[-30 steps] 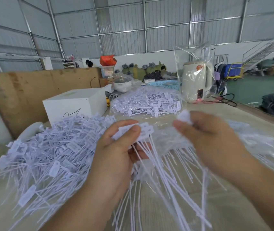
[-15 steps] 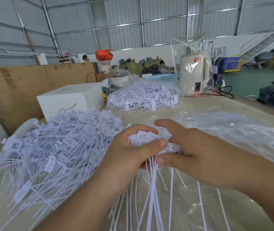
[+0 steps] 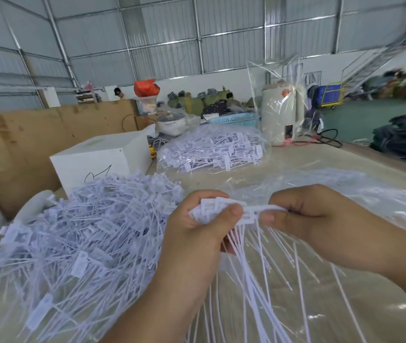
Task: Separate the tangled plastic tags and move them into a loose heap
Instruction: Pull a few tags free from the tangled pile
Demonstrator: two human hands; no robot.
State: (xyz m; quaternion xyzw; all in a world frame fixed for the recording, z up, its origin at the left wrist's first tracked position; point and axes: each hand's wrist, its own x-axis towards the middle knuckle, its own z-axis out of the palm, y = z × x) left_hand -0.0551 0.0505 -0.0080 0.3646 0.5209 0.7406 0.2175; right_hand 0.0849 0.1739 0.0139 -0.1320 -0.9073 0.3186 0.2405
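With my left hand [image 3: 204,226] gripping the bundle [image 3: 221,209] and my right hand [image 3: 303,219] pinching one tag [image 3: 268,209], a hard pull risks dragging tangled neighbours out too.

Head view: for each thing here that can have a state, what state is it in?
left hand: gripping a bunch of tags by their heads
right hand: fingers pinching one tag head at the bunch's edge
held bunch of tags: clustered, tails hanging down
loose heap: spread out on the table, left of the hands
bagged tags: inside clear plastic, untouched
white box: closed
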